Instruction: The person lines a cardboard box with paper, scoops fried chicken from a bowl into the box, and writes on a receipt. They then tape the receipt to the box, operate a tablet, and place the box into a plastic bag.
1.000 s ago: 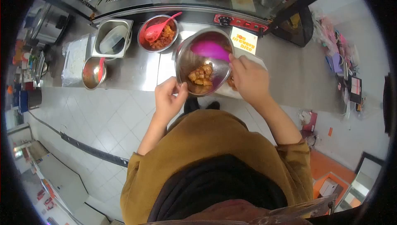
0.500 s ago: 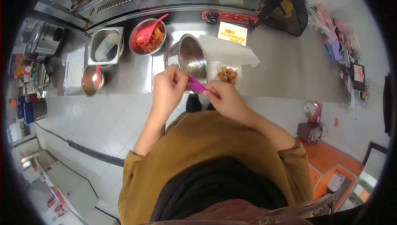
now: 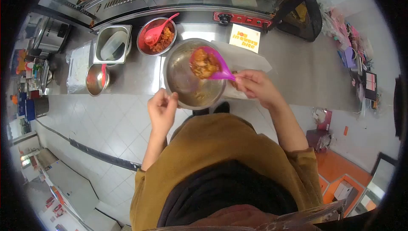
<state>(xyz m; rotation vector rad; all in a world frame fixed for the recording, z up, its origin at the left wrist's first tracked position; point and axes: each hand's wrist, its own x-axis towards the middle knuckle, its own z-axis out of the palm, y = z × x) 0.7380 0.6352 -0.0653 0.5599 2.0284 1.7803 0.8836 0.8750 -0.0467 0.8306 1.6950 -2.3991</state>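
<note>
L hand (image 3: pixel 162 111) pinches the near-left rim of the big steel bowl (image 3: pixel 178 78) btwn thumb & forefinger, other fingers curled in. R hand (image 3: pixel 256 86) has its fingers closed round the handle end of the purple spoon (image 3: pixel 223 70), which comes in over the bowl's right rim. Browned food pieces (image 3: pixel 205 64) sit heaped in the spoon, above the bowl (can't tell if spoon & bowl touch). Bowl inside has sauce smears, w/ a few bits near the bottom edge.

White paper (image 3: pixel 257 62) lies on the counter (image 3: pixel 297 74) to the right, partly behind bowl & R hand; printed card (image 3: pixel 245 38) just beyond it. Up-left: red-lined bowl (image 3: pixel 142 45) w/ red spoon (image 3: pixel 154 35) resting on reddish food (image 3: pixel 164 43), near a rect. steel pan (image 3: pixel 98 46).
</note>
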